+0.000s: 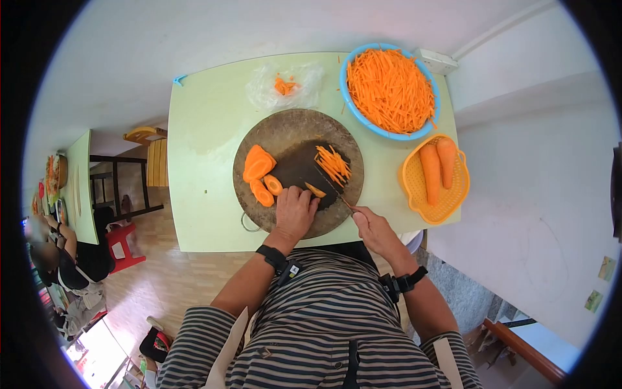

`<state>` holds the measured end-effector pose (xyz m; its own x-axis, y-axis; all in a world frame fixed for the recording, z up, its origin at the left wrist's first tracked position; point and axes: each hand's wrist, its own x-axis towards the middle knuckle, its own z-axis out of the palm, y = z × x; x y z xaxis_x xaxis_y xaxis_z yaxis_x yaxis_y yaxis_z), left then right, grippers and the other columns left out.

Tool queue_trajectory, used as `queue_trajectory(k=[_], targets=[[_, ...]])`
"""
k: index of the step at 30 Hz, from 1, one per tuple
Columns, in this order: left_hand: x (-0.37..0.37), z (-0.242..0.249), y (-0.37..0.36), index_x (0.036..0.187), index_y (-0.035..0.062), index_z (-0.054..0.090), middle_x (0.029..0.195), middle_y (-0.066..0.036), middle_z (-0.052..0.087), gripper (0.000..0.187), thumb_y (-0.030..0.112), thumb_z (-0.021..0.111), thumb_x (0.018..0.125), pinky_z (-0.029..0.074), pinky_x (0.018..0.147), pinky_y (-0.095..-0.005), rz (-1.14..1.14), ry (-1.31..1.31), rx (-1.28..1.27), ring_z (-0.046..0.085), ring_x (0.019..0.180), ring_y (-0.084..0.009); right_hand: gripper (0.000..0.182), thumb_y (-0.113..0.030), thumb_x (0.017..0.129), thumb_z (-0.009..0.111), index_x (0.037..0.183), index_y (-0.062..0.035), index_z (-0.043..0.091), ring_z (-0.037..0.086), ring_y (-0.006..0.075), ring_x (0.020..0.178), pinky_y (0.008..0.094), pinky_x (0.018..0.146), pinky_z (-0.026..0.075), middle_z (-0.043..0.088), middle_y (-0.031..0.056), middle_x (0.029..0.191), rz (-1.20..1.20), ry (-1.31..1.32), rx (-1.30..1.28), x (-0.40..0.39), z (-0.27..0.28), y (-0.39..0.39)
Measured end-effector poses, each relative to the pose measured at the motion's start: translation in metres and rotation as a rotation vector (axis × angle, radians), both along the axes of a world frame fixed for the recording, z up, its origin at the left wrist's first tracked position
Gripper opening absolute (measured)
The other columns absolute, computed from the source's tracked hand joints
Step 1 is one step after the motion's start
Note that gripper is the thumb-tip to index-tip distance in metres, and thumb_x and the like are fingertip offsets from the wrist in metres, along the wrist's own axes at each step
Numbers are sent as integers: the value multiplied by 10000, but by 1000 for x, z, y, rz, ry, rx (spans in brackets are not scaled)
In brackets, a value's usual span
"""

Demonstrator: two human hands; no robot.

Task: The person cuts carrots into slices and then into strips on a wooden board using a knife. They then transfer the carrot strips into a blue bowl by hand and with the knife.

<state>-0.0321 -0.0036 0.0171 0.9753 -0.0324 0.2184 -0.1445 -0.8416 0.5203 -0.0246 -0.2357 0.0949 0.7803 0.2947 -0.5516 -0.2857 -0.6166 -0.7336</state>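
Observation:
My right hand (376, 231) is closed around the handle of a kitchen knife (348, 205), its dark blade lying across the round wooden chopping board (259, 129). To the left of the blade, the bent fingers of my left hand (296, 211) press on a small stack of carrot slices (315, 190); most of it is hidden under the fingers. Cut carrot strips (333, 165) lie on the board beyond the knife. Overlapping carrot slices (258, 162) rest on the board's left side, with a few more slices (262, 192) near my left hand.
A blue basin (346, 97) heaped with shredded carrot stands at the table's back right. Two whole carrots (430, 174) lie in a yellow basket (414, 204) on the right. A plastic bag (258, 87) with carrot bits sits behind the board. Another person (68, 259) is at far left.

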Motion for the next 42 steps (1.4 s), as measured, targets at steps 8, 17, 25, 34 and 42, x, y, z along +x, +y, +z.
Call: queue_trajectory(k=[8, 17, 25, 34, 42], targets=[[19, -5, -3, 962, 51, 697, 854, -86, 581, 156, 104, 665, 819, 466, 784, -419, -149, -24, 39, 570, 855, -299, 467, -392, 1080, 452, 1307, -5, 579, 693, 390, 899, 416, 841, 527, 687, 251, 925, -3, 4, -12, 1, 1, 2], [0, -3, 4, 914, 62, 689, 841, -84, 571, 113, 95, 725, 813, 469, 746, -412, -56, -56, 64, 566, 811, -295, 533, -444, 1084, 439, 1342, 5, 569, 533, 116, 610, 277, 542, 468, 549, 40, 719, -42, 28, 97, -2, -3, -2], [20, -13, -3, 867, 83, 679, 834, -79, 548, 85, 134, 726, 818, 456, 746, -414, -28, -70, 2, 559, 854, -292, 463, -382, 1086, 450, 1306, 0, 592, 547, 140, 588, 300, 567, 473, 567, 62, 711, 6, 35, 61, -1, -2, -7], [5, -1, 1, 914, 67, 695, 860, -82, 570, 130, 109, 746, 802, 458, 744, -400, 78, 12, 60, 558, 852, -294, 456, -377, 1087, 429, 1302, -8, 587, 513, 117, 533, 280, 516, 450, 543, 29, 687, -100, 217, 89, -3, 10, -3], [13, -13, -1, 904, 64, 723, 857, -64, 572, 126, 84, 756, 785, 456, 740, -394, -12, -77, -83, 556, 840, -281, 451, -398, 1087, 389, 1177, -11, 601, 491, 93, 496, 251, 463, 415, 549, 20, 679, -119, 266, 73, -5, 15, -5]])
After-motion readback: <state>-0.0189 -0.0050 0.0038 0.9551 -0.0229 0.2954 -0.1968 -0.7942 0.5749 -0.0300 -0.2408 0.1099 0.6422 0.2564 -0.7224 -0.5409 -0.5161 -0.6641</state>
